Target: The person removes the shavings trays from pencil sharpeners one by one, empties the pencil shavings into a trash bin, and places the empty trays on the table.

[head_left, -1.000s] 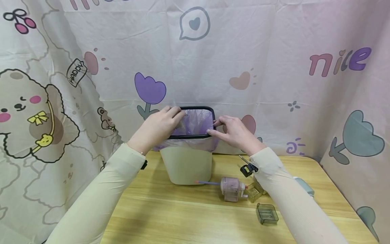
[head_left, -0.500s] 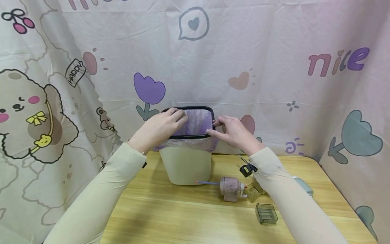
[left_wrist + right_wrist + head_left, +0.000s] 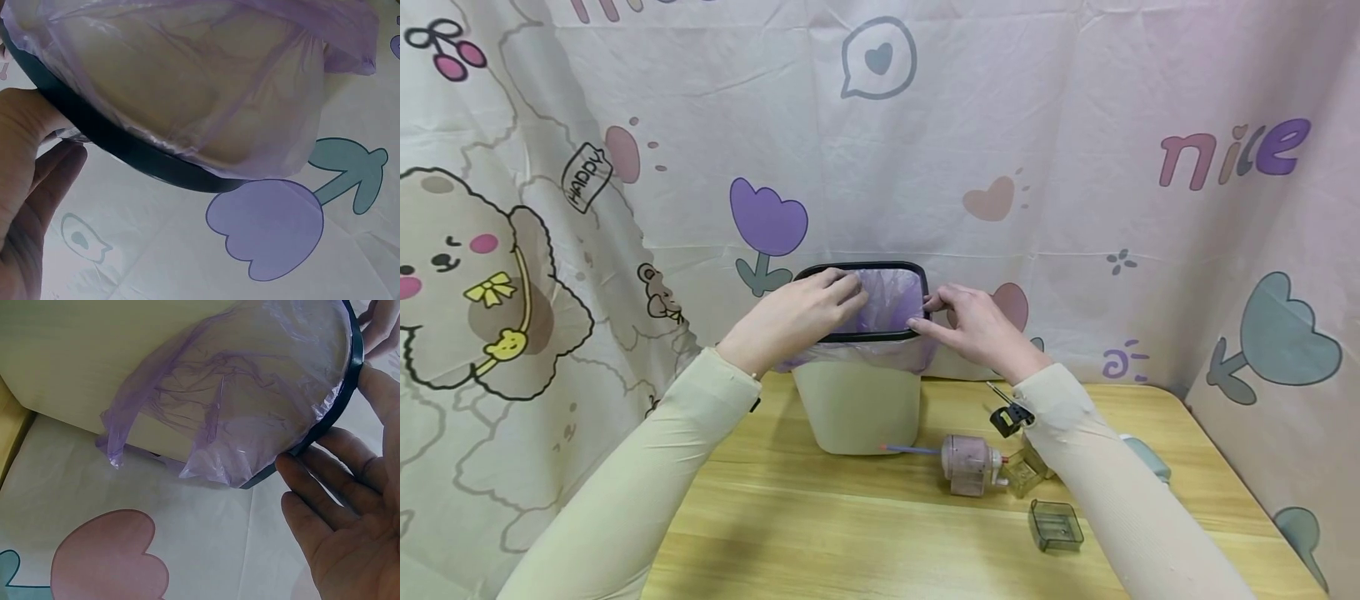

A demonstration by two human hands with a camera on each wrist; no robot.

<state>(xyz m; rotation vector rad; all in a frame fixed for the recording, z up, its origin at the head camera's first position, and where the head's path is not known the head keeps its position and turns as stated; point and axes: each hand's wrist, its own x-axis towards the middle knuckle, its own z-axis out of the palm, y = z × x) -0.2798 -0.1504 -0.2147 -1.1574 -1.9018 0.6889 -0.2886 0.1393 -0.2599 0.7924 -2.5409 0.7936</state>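
Note:
A cream trash can (image 3: pixel 857 408) stands upright at the back of the table, with a black rim ring (image 3: pixel 868 337) around its mouth. Its thin purple liner (image 3: pixel 887 298) lines the inside and folds down over the outside. My left hand (image 3: pixel 801 312) reaches over the left side of the mouth. In the left wrist view, a small shiny clear thing (image 3: pixel 72 134) shows between its thumb and fingers, mostly hidden; I cannot tell what it is. My right hand (image 3: pixel 977 325) holds the rim at the right, thumb at the top edge and fingertips (image 3: pixel 290 464) against the ring.
In front of the can lies a pink crank pencil sharpener (image 3: pixel 967 465) with a purple pencil (image 3: pixel 913 450) in it. Clear boxes stand to its right, among them a grey translucent tray (image 3: pixel 1057 526). A printed curtain (image 3: pixel 1060 250) hangs close behind.
My left hand has moved a little right and inward over the mouth. The right hand and the trash can have stayed in place.

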